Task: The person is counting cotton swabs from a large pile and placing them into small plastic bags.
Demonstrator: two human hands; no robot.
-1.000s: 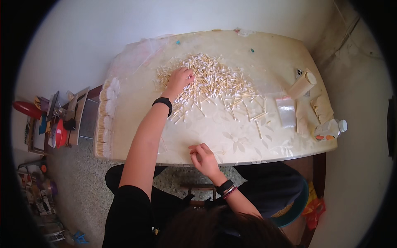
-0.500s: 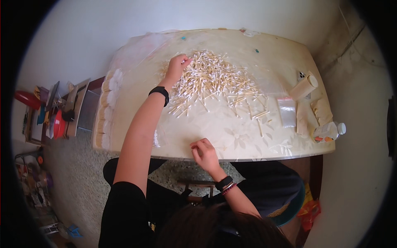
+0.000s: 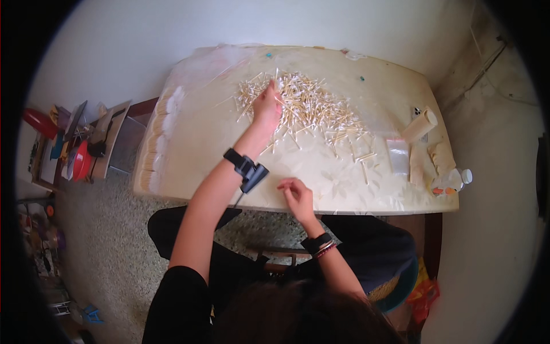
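Observation:
A loose heap of cotton swabs [image 3: 321,109] with pale sticks and white tips spreads over the far middle of the table. At its left side my left hand [image 3: 267,110] is closed, and a cotton swab [image 3: 276,75] stands up from its fingertips. The fingers partly hide whether more swabs are in the grip. My right hand [image 3: 299,198] hovers by the table's front edge, its fingers loosely bent and the thumb apart, with nothing visible in it. Bundled swabs [image 3: 153,149] lie in a row along the left edge.
On the right of the patterned tablecloth [image 3: 229,183] are a clear plastic bag [image 3: 397,156], a pale roll [image 3: 421,125], tan packets [image 3: 440,157] and a white-capped bottle [image 3: 450,182]. Thin plastic film [image 3: 200,71] covers the far left corner. Walls stand behind and at right.
My left hand has shifted right within the heap's left part, and a swab now shows upright at its fingertips. My right hand has moved slightly right and up. The view has shifted a little.

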